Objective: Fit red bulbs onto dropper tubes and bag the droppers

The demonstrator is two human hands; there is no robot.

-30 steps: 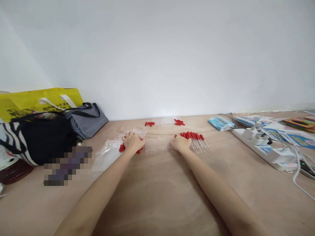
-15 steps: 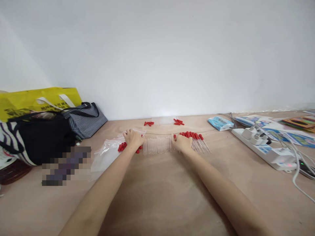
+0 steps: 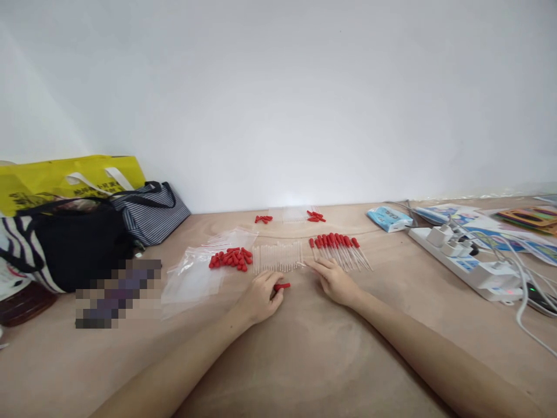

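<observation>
While my left hand (image 3: 260,297) pinched 1 red bulb (image 3: 282,285), its end poked out past my finger and thumb, just over the desk (image 3: 282,360). That grip was closed on it. My right hand (image 3: 335,281) had its grip nearly closed too, with 1 thin clear tube (image 3: 303,265) at my fingertips, but it was small and hard to see. Both hands were near the row of clear tubes (image 3: 278,257), on the side close to me. Left of the row was a pile of red bulbs (image 3: 231,258), beside some see-through bags (image 3: 191,276). Right of the row lay the tubes with red tops (image 3: 337,248), spread like a fan.
</observation>
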